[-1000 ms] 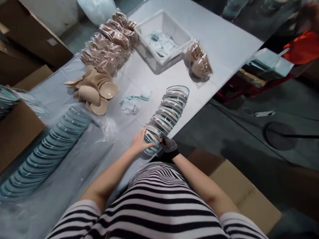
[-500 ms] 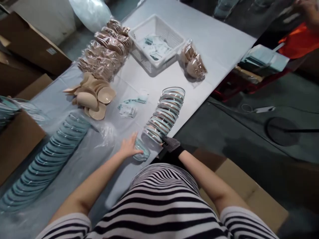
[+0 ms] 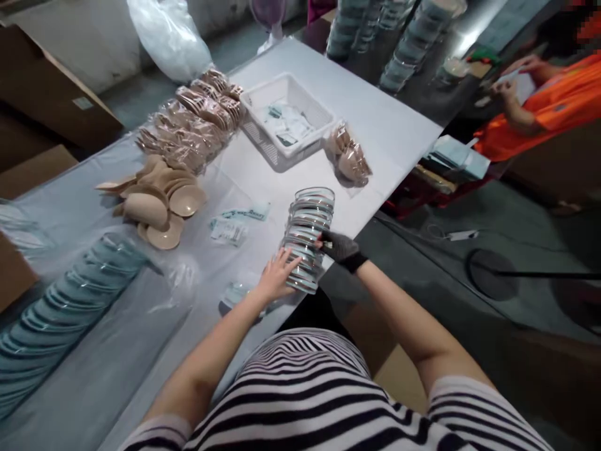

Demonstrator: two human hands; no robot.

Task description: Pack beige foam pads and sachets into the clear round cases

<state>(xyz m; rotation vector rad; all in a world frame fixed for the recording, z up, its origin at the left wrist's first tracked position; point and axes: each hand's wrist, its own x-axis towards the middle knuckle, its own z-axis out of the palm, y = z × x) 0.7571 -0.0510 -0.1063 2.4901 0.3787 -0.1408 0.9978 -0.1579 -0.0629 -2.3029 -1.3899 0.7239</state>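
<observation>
Across swings the left hand (image 3: 278, 275), fingers now spread against the stack (image 3: 310, 219): clear, glossy, ringed, near the edge of the desk (image 3: 394, 119). Gloved right hand (image 3: 342, 249) meets its other side; pinching, can't tell.

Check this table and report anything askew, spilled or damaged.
No spill or damage shows. The loose beige scoops lie jumbled beside bagged scoops, and printed packets lie outside the white basket holding similar-looking ones; both look slightly untidy.
</observation>
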